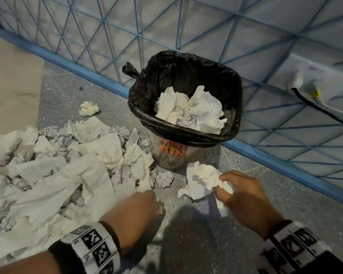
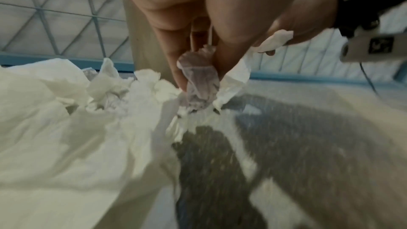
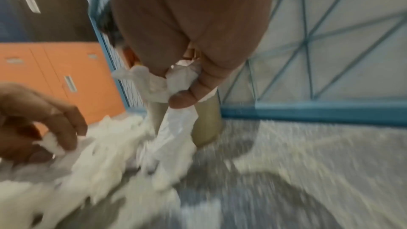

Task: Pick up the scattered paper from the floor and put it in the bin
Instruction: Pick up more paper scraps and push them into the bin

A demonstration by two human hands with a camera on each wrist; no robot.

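A bin (image 1: 172, 153) lined with a black bag (image 1: 232, 95) stands against the blue lattice fence, with crumpled white paper (image 1: 190, 109) inside. A big pile of scattered paper (image 1: 67, 165) covers the floor to its left. My right hand (image 1: 244, 196) (image 3: 182, 83) grips a crumpled white sheet (image 1: 202, 178) just above the floor in front of the bin. At the pile's right edge, my left hand (image 1: 139, 208) (image 2: 198, 62) pinches a small crumpled wad (image 2: 198, 83) between thumb and fingers. In the right wrist view the left hand (image 3: 44, 121) shows that same wad (image 3: 53, 144).
The blue lattice fence (image 1: 265, 46) runs diagonally behind the bin, with its base rail (image 1: 285, 165) on the floor. A loose paper ball (image 1: 88, 108) lies apart at the back left. Speckled grey floor (image 1: 206, 244) lies between my wrists. Orange cabinets (image 3: 55, 76) stand further off.
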